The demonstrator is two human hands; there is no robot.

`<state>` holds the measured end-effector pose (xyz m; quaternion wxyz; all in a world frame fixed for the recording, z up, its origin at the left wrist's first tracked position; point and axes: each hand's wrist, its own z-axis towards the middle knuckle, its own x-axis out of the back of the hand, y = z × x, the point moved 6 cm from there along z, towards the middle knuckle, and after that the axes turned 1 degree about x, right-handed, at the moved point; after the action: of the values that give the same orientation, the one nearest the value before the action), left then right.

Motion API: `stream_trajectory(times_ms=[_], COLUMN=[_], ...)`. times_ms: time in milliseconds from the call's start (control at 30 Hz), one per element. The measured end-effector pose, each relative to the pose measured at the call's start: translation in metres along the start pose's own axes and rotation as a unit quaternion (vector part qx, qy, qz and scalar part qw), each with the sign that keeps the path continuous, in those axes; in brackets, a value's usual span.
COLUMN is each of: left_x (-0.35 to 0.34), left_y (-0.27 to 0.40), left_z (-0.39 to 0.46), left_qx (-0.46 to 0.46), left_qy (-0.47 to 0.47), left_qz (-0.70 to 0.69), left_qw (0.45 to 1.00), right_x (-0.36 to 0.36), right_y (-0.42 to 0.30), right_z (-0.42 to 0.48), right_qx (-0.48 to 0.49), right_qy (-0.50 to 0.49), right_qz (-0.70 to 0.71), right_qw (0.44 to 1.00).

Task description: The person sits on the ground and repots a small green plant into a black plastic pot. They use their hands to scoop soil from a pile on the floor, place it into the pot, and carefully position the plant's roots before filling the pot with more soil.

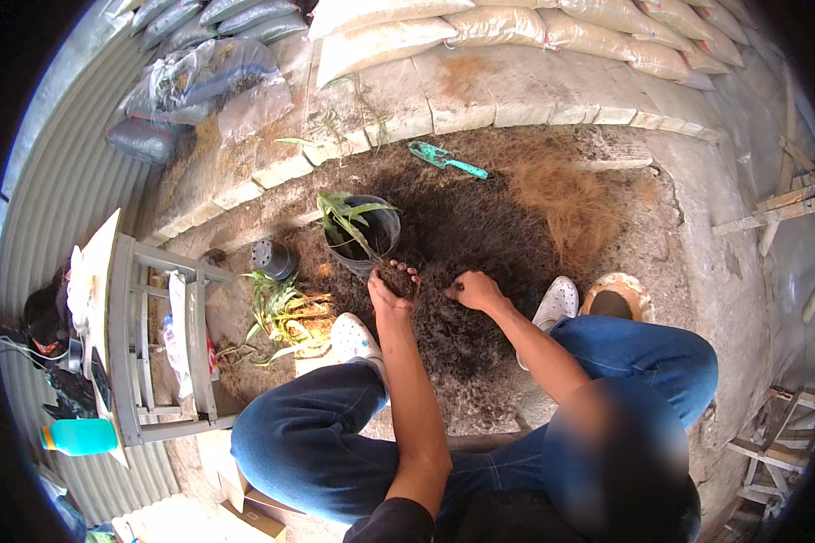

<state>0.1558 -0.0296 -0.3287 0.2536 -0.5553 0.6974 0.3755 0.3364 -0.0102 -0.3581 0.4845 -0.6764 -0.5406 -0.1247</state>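
Note:
My left hand [394, 288] is cupped palm up around a dark clump of soil [398, 279] at the base of a leafy plant [345, 216]. The plant's long green leaves lean over a black plastic pot [382, 227] just beyond that hand. To the right, my right hand [474, 290] is held low over dark loose potting mix [448, 231], its fingers curled; whether they pinch any soil cannot be told. A turquoise hand trowel [448, 159] lies on the ground past the soil, near the stone edging.
Brown fibre [564, 210] is spread at the right. At the left are a small black pot [274, 259], cut leafy plants [288, 315] and a grey wooden table [125, 339] with a turquoise bottle [81, 437]. Filled sacks [502, 27] line the stone ledge [462, 112].

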Motion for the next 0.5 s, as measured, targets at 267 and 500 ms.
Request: stream_trajectory(times_ms=[267, 500], left_x=[-0.01, -0.001], left_y=[-0.003, 0.005], left_z=[-0.005, -0.001], left_qx=[0.014, 0.005], left_qy=[0.003, 0.006], left_qz=[-0.02, -0.016], left_qw=[1.0, 1.0], right_x=[-0.01, 0.013], right_y=[0.016, 0.04], right_z=[0.024, 0.04], right_qx=[0.028, -0.032], right_qy=[0.071, 0.087], right_qz=[0.061, 0.149], right_qw=[0.995, 0.984])
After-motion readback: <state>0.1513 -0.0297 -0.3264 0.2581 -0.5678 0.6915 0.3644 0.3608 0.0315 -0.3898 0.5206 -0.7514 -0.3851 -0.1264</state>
